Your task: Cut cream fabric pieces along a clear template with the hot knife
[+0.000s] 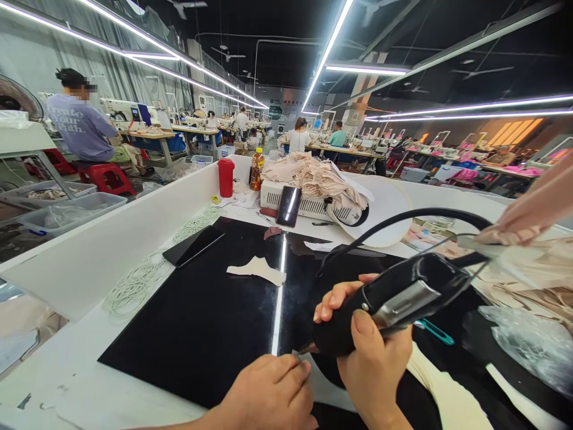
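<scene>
While the right hand (371,364) wraps tightly around a black corded tool (398,295) above the black mat (201,322) on the worktop (67,382), the left hand (268,391) lies curled beside its tip, fingers closed, any hold hidden.

A phone (193,245) lies on the mat (201,322), left of the hand tool (403,292).

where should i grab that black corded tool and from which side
Grip the black tool round its thick rounded body, from the near side, as the right hand does. The cord leaves the far end and the narrow tip points down beside the left hand, so keep clear of both ends.
</scene>
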{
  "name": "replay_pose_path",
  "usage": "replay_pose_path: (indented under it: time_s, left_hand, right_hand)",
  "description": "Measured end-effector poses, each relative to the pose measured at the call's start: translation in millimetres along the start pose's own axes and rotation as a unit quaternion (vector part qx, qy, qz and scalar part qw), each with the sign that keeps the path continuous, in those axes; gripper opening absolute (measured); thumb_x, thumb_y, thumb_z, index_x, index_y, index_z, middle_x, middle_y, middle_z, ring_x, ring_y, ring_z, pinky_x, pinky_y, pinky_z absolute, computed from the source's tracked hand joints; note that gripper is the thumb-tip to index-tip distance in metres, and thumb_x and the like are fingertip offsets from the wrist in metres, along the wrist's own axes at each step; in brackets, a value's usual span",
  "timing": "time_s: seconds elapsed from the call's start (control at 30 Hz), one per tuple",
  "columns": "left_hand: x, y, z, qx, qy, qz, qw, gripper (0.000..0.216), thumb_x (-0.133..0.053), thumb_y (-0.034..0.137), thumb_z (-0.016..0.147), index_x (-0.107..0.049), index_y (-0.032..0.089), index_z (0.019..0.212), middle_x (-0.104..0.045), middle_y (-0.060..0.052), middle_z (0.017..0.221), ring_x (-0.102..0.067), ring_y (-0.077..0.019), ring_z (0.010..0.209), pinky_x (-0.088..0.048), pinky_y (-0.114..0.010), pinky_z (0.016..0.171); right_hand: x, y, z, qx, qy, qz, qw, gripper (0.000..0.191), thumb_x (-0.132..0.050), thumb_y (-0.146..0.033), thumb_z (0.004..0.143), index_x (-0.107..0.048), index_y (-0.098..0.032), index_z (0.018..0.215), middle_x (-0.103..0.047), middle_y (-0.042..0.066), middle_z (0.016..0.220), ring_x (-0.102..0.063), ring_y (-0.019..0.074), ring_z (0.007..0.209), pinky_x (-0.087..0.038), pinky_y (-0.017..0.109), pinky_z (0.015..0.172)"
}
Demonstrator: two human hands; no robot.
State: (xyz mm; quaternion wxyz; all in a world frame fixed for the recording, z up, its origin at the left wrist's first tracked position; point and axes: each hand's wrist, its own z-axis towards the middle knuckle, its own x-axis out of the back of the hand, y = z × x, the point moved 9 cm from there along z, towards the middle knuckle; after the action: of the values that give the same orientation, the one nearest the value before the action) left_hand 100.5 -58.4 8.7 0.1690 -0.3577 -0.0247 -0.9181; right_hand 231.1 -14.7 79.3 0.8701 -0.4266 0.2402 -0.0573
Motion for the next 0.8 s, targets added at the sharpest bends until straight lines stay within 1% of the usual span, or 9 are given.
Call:
replay_pose_path:
  time_s: [0.13,0.27,0.37,0.47,0.57,0.63,0.8]
  left_hand:
    - [1.8,-0.7,2.2,0.001,0.005,0.001,1.000,0.029,-0.056,0.038,0.103,-0.068,0.014,0.093,-0.077,-0.002,0.098,-0.069,-0.0140,0.090,-0.054,-0.025,0.065]
    - [4.5,-1.5,4.1,0.009,0.014,0.007,1.000,0.031,-0.053,0.038,0.104,-0.067,0.015,0.087,-0.077,0.000,0.096,-0.070,-0.0127,0.087,-0.055,-0.024,0.065]
    - [0.6,-0.9,2.5,0.007,0.000,0.007,1.000,0.032,-0.055,0.040,0.103,-0.065,0.016,0.085,-0.077,0.000,0.098,-0.069,-0.0122,0.089,-0.055,-0.024,0.065]
    - [-0.4,-0.9,2.4,0.006,-0.006,0.004,1.000,0.030,-0.054,0.040,0.103,-0.067,0.016,0.091,-0.077,-0.002,0.099,-0.069,-0.0135,0.090,-0.056,-0.024,0.066]
    - [4.8,-0.5,6.6,0.005,-0.008,-0.007,1.000,0.026,-0.053,0.036,0.104,-0.067,0.016,0.095,-0.076,-0.003,0.100,-0.070,-0.0156,0.088,-0.056,-0.025,0.065]
    - [6.6,-0.1,9.6,0.006,-0.028,-0.015,0.999,0.023,-0.055,0.035,0.103,-0.067,0.017,0.097,-0.076,-0.003,0.103,-0.071,-0.0171,0.089,-0.056,-0.026,0.066]
    - [5.1,0.3,7.1,0.013,-0.073,-0.031,0.997,0.026,-0.061,0.043,0.100,-0.066,0.019,0.106,-0.074,-0.006,0.109,-0.070,-0.0209,0.093,-0.059,-0.030,0.072]
  right_hand:
    - [-4.5,2.1,0.4,0.005,-0.013,0.014,1.000,0.033,-0.074,-0.036,0.091,-0.055,-0.028,0.116,-0.064,-0.003,0.081,-0.062,0.0135,0.063,-0.056,0.031,0.058]
    - [-7.3,5.8,-0.7,-0.003,-0.009,-0.003,1.000,0.031,-0.073,-0.036,0.091,-0.055,-0.028,0.115,-0.064,-0.004,0.081,-0.061,0.0135,0.062,-0.056,0.032,0.058]
    - [-7.5,7.6,-1.5,-0.011,-0.002,-0.011,1.000,0.027,-0.071,-0.033,0.093,-0.054,-0.029,0.114,-0.064,-0.004,0.079,-0.061,0.0136,0.062,-0.056,0.032,0.059]
    - [-6.3,4.5,0.4,-0.013,-0.011,-0.013,1.000,0.028,-0.073,-0.035,0.092,-0.056,-0.029,0.113,-0.064,-0.003,0.081,-0.062,0.0142,0.063,-0.056,0.033,0.060]
    - [2.2,-6.0,4.3,-0.013,-0.017,-0.028,0.999,0.034,-0.077,-0.033,0.089,-0.057,-0.030,0.116,-0.064,-0.001,0.086,-0.064,0.0151,0.068,-0.058,0.034,0.063]
    - [12.0,-16.4,6.1,-0.012,-0.013,-0.040,0.999,0.036,-0.077,-0.033,0.089,-0.057,-0.031,0.119,-0.064,-0.001,0.088,-0.064,0.0154,0.069,-0.059,0.035,0.064]
    - [39.6,-40.4,1.7,-0.002,0.011,-0.087,0.996,0.035,-0.076,-0.035,0.088,-0.059,-0.029,0.119,-0.063,0.000,0.086,-0.063,0.0161,0.067,-0.059,0.034,0.059]
